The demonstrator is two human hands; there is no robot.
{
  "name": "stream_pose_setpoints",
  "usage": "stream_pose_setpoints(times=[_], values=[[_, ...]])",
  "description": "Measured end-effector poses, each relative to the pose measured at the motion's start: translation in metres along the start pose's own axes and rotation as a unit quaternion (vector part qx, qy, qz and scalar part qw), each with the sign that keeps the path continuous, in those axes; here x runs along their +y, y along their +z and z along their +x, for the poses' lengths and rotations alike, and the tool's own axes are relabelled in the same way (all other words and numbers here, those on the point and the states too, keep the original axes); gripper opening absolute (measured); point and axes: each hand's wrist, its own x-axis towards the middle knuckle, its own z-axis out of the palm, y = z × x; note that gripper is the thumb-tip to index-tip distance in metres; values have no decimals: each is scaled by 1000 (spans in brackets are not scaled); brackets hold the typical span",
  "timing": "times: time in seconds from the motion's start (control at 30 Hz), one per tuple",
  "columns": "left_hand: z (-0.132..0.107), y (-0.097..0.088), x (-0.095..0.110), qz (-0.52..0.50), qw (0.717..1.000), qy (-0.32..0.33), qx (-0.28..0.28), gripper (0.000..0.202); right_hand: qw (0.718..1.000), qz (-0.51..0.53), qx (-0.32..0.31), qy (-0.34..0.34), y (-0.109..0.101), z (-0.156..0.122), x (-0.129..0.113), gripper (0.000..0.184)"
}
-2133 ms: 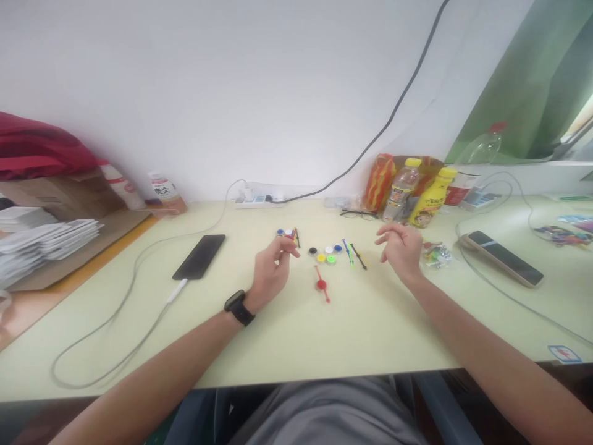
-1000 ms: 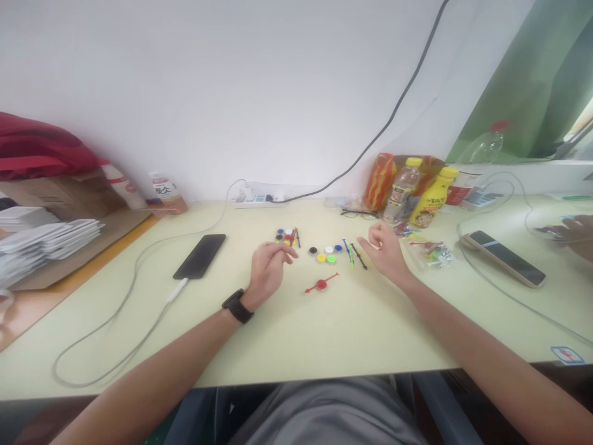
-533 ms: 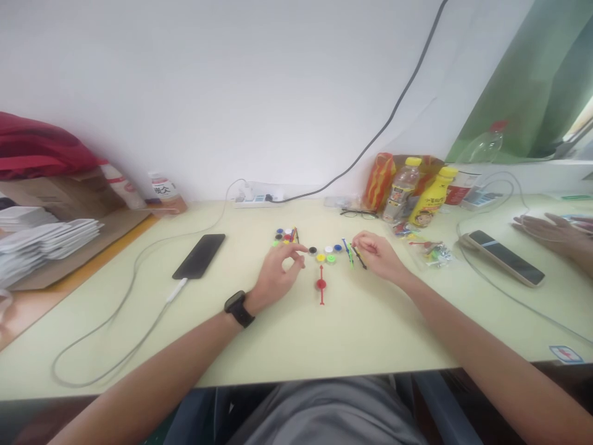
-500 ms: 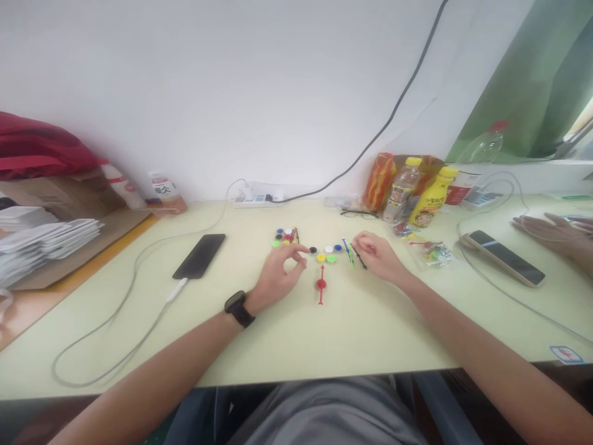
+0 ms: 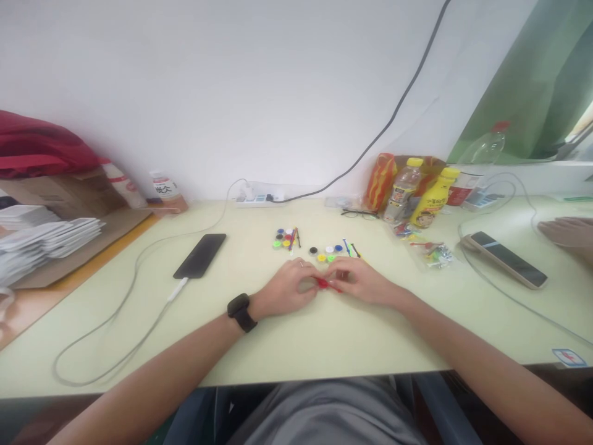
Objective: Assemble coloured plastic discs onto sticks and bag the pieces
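My left hand (image 5: 288, 288) and my right hand (image 5: 364, 281) meet over the near middle of the table. Between their fingertips is a red arrow spinner (image 5: 323, 283), a small red disc with a thin red arrow. Both hands pinch it, one from each side, and the fingers partly cover it. Just beyond sits a group of small round discs: black (image 5: 314, 251), yellow (image 5: 322, 258), green (image 5: 331, 258), white (image 5: 329, 250) and blue (image 5: 338, 248). Thin coloured arrows (image 5: 346, 247) lie to their right. A second cluster of discs (image 5: 278, 245) with arrows (image 5: 294, 238) lies further left.
A black phone (image 5: 200, 256) on a white cable lies at left. To the right are a clear bag of small parts (image 5: 435, 254), a yellow bottle (image 5: 433, 198), a clear bottle (image 5: 403, 190) and a handheld device (image 5: 507, 259). Another person's hand (image 5: 567, 235) rests at far right.
Both hands have come together onto the red spinner, the left moving right and the right moving left and nearer. The spinner lay free before. The other person's hand has shifted right.
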Motion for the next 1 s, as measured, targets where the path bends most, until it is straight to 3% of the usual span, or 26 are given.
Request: stream_pose_setpoints(times=[0.13,0.23,0.33,0.6,0.77,1.0], values=[[-2,-1,0,12,999,-27,21,36,996,-41,78,19,0,1,1,18],[-1,0,1,22,999,-29,7,25,992,-62,105,41,-4,0,1,22],[-1,1,0,46,998,-36,7,13,990,-64,102,68,-7,-2,-1,27],[0,5,-4,29,997,-56,34,18,996,-44,36,62,0,-3,0,30],[3,4,-3,-146,983,-99,57,21,999,-20,29,11,5,-2,0,24],[7,-1,1,-400,906,-118,71,30,991,13,134,-6,2,1,-5,31]])
